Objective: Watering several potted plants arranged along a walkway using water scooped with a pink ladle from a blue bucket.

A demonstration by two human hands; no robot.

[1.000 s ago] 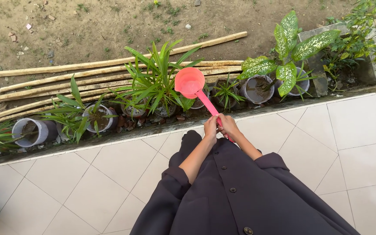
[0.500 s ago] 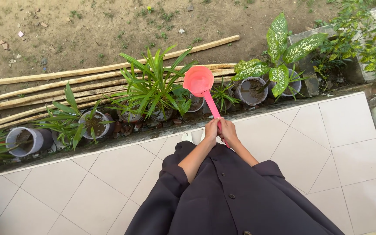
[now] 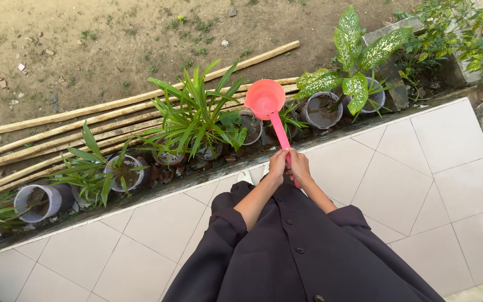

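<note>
- Left hand [image 3: 276,165] and right hand [image 3: 300,166] are gripping the pink dipper [image 3: 269,109] handle at frame centre, fingers wrapped tight.
- Cup is hovering over potted plants [image 3: 197,120].

Person wears a loose dark, near-black garment [image 3: 303,257] with a row of small dark buttons [image 3: 299,250] down the front; both long sleeves [image 3: 219,223] are pushed up to the elbows, forearms bare, left hand [image 3: 278,165] and right hand [image 3: 299,166] ungloved.
</note>
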